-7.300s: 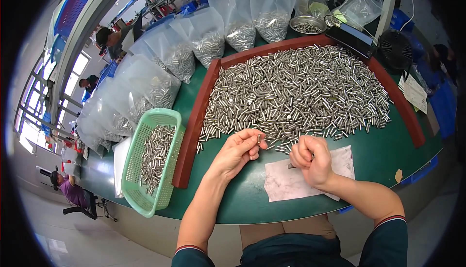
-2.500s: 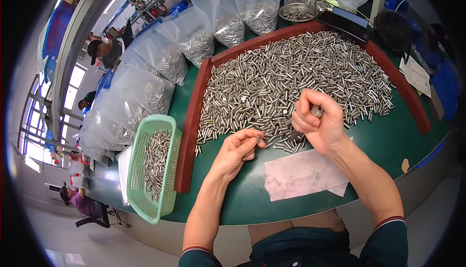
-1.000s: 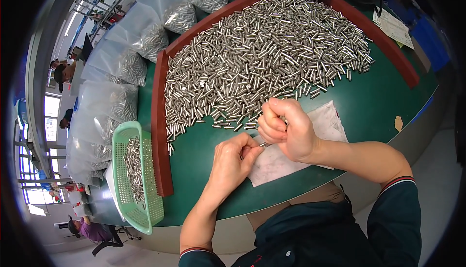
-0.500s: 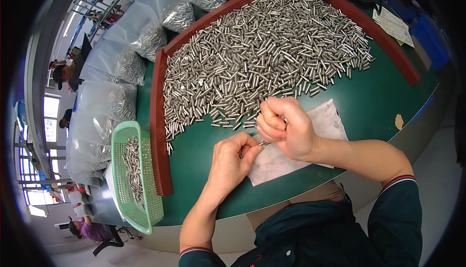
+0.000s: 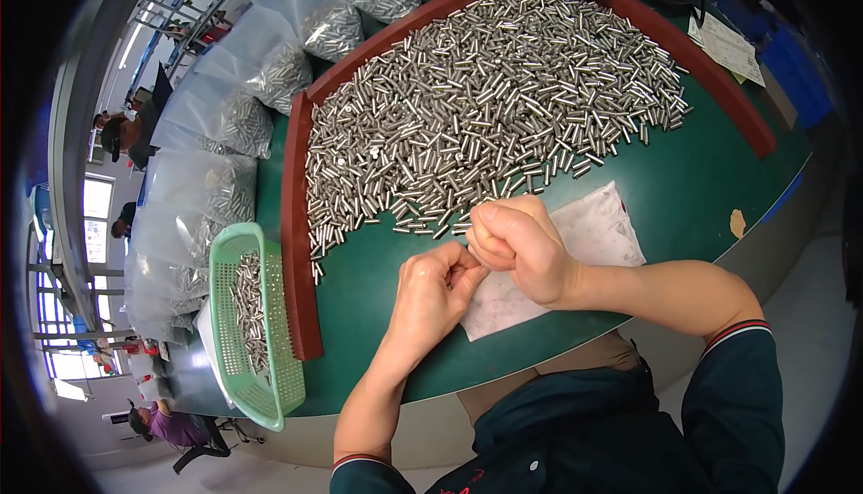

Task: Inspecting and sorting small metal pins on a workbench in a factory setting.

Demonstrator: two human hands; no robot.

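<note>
Head cam: metal pins [image 5: 494, 89] shiny, short, cyl., heaped.

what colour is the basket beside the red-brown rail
Light green, with perforated sides: the basket shows best in the head view.

Our left hand [image 5: 431, 292] is in a pinch; left forearm [image 5: 373, 409] slants up from the lower edge. Our right hand [image 5: 521, 247] is in a fist, up against the left; right elbow [image 5: 742, 301] bent, right forearm [image 5: 652, 292] near level.
</note>
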